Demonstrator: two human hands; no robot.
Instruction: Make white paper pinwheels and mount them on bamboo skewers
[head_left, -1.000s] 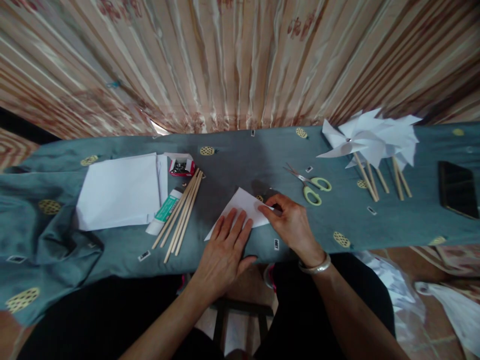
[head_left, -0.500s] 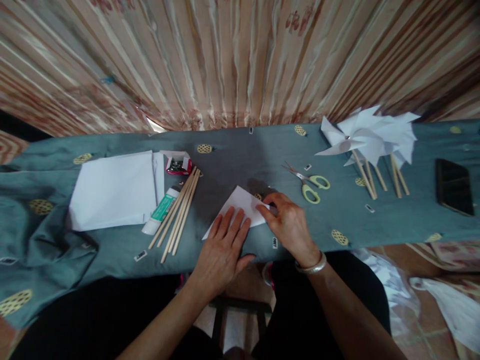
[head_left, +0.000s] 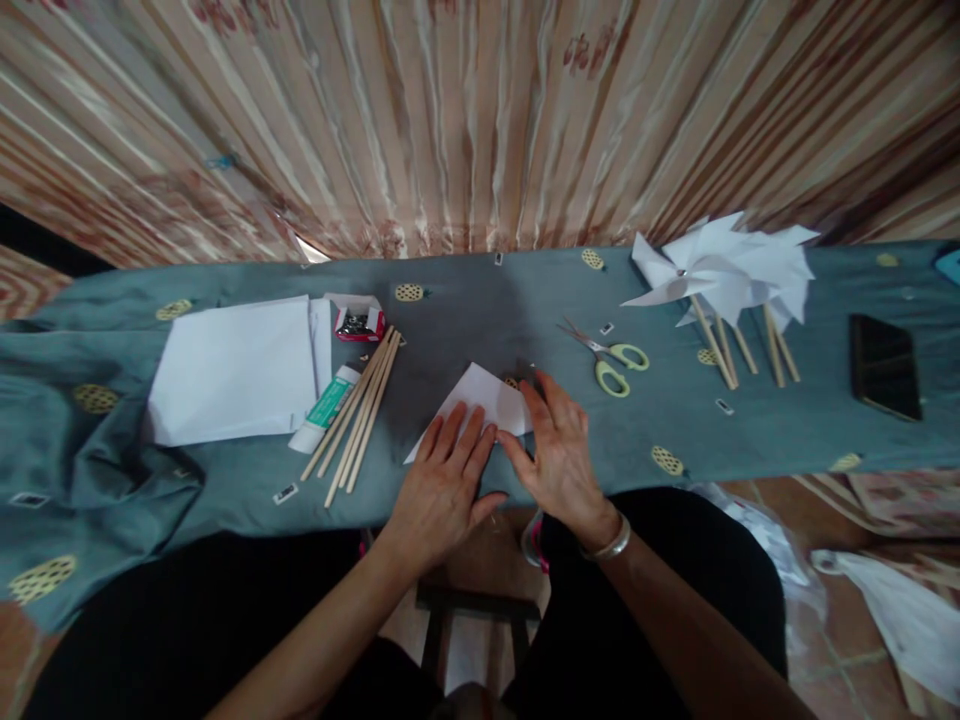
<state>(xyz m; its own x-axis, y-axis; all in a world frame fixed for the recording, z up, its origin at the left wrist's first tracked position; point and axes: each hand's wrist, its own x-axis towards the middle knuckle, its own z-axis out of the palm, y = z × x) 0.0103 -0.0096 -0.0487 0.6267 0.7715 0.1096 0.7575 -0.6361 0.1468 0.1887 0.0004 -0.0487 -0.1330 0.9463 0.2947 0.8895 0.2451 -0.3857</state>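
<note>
Now, paper sheet: lies on the surface, between the wooden sticks and the scissors.
Left hand: rests palm-down, grip unclenched, fingers slightly spread on the paper sheet.
Right hand: touches the right side of the paper sheet, grip loose, thumb and forefinger apart.
Wooden sticks: lie just beside a green-and-white tube, near a paper stack and small open box.
Scissors: lie near white pinwheels, with a phone farther right.

The teal label on a white cylindrical tube near nine o'clock and the black-and-white rectangular tags on the grey-green cloth are too blurred to read.
</note>
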